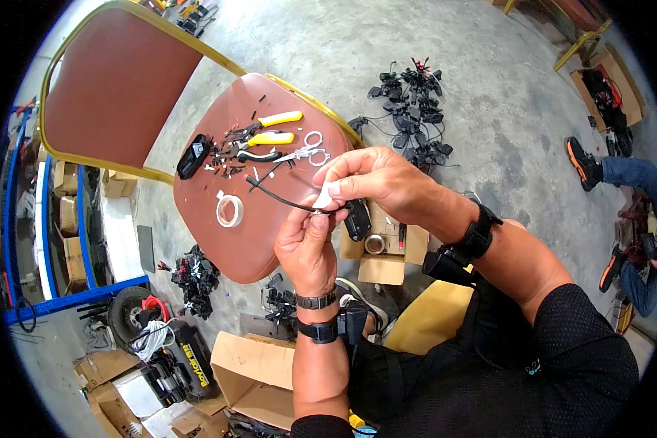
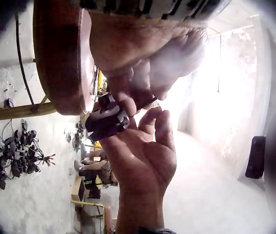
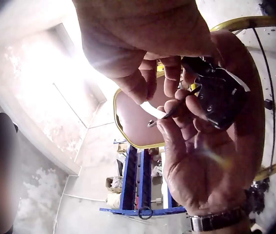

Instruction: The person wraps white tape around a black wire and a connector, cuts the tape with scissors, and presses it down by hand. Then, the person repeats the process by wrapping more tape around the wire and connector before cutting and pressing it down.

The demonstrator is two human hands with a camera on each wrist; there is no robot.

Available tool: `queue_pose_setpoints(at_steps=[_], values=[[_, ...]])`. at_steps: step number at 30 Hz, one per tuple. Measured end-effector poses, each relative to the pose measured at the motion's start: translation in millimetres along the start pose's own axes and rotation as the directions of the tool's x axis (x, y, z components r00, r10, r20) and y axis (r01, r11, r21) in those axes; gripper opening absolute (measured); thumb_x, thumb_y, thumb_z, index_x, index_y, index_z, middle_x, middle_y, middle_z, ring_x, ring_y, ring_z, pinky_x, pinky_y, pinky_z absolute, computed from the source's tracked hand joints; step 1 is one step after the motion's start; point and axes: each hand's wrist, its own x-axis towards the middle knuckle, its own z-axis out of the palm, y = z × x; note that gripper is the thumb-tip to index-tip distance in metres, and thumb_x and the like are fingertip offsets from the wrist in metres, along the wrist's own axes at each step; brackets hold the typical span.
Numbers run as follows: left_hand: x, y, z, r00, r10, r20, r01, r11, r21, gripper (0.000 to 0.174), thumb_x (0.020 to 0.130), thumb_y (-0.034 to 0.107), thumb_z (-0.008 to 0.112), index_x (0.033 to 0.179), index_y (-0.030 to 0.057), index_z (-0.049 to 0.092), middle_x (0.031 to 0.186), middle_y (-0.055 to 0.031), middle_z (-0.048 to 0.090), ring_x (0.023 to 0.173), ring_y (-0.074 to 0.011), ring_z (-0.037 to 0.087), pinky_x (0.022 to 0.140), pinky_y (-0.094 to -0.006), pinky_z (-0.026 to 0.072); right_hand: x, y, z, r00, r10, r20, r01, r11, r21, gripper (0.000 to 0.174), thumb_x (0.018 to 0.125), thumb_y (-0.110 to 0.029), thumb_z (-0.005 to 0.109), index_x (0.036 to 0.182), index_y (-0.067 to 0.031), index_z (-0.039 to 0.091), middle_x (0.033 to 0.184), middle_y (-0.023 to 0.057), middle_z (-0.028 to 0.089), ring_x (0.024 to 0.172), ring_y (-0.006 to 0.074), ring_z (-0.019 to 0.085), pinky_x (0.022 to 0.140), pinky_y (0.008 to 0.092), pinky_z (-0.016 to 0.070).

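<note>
My left hand point(image 1: 306, 248) holds a thin black cable point(image 1: 281, 197) between thumb and fingers. The cable's free end lies over the chair seat, and a black plastic device point(image 3: 221, 100) hangs beside the palm. My right hand point(image 1: 383, 175) pinches a short white strip of tape point(image 3: 153, 110) between thumb and forefinger. Its lower end meets the cable right at the left fingertips. In the left wrist view the device point(image 2: 107, 119) partly covers the fingers, and the strip is hidden there.
On the brown chair seat point(image 1: 255, 255) lie a tape roll point(image 1: 230, 211), scissors point(image 1: 310, 152), yellow-handled pliers point(image 1: 272, 139), a black case point(image 1: 194, 157) and scraps. An open carton point(image 1: 382, 271) stands beside the seat. Black cabled parts point(image 1: 416, 109) are heaped on the floor.
</note>
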Motion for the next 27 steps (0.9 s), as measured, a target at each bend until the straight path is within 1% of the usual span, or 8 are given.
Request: queue_pose_setpoints(at_steps=[5,8,14,27], values=[[-0.2,0.2,-0.2,1.000,0.000,0.001,0.000,1.000,0.004,0.032,0.098,0.009,0.063,0.124,-0.0076,0.057,0.109,-0.0161,0.069,0.099,-0.0249,0.069,0.087,-0.0369,0.0601,0.0,1.5,0.2,1.000,-0.010,-0.003,0.010,1.000,-0.022,0.025,0.093,-0.015,0.068,0.107,0.0057,0.068,0.099,0.0085,0.070,0.093,0.0128,0.063,0.088,0.0275,0.0495],[0.0,0.2,-0.5,1.000,0.002,0.004,-0.002,1.000,0.004,0.031,0.098,0.009,0.063,0.124,-0.0072,0.058,0.109,-0.0158,0.069,0.098,-0.0244,0.069,0.087,-0.0369,0.0603,-1.4,-1.2,1.3,1.000,0.025,-0.002,-0.025,1.000,-0.019,0.025,0.093,-0.014,0.068,0.108,0.0061,0.067,0.101,0.0096,0.070,0.093,0.0133,0.064,0.087,0.0277,0.0506],[0.2,0.1,0.0,1.000,0.006,0.001,-0.006,1.000,-0.008,0.030,0.098,0.009,0.063,0.123,-0.0067,0.059,0.109,-0.0157,0.069,0.098,-0.0239,0.069,0.087,-0.0374,0.0605,-0.4,1.8,0.3,1.000,0.000,-0.001,0.000,1.000,-0.002,0.025,0.094,-0.012,0.067,0.111,0.0070,0.066,0.104,0.0118,0.071,0.094,0.0145,0.065,0.086,0.0278,0.0522],[-0.5,1.3,-1.2,1.000,0.013,0.000,-0.013,1.000,-0.002,0.029,0.098,0.008,0.062,0.122,-0.0078,0.060,0.108,-0.0169,0.070,0.096,-0.0244,0.070,0.086,-0.0381,0.0609,-2.0,0.2,1.7,0.999,0.025,0.033,-0.026,0.999,0.030,0.026,0.094,-0.011,0.066,0.112,0.0076,0.065,0.101,0.0112,0.070,0.091,0.0138,0.065,0.085,0.0273,0.0524]])
